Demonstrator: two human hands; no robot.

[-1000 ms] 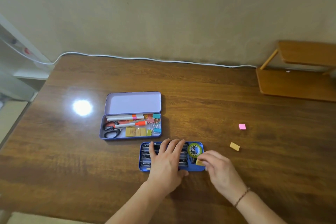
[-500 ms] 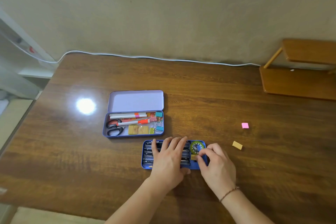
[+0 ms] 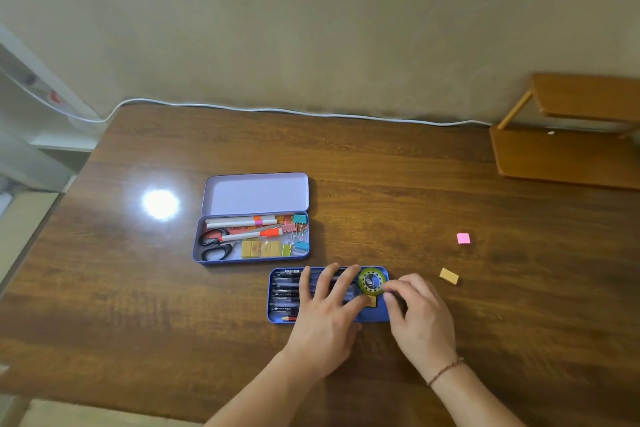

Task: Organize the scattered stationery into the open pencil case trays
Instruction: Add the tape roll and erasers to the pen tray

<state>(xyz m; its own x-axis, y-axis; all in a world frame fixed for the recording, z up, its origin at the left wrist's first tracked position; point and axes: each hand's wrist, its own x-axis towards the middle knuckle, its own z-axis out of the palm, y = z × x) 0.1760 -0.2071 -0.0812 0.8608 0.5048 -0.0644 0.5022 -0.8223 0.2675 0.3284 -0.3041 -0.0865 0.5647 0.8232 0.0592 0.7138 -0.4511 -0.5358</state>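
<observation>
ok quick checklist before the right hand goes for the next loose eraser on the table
1. Yellow eraser lies inside the blue tray, below the tape roll: ok.
2. Right hand free of the eraser: cannot tell, its fingertips are curled at the tray's right edge.
3. Left hand lies flat across the pens, steadying the tray: ok.
4. Loose yellow eraser lies on the table to the right, nothing over it: ok.
5. Pink eraser lies farther back, unobstructed: ok.
</observation>
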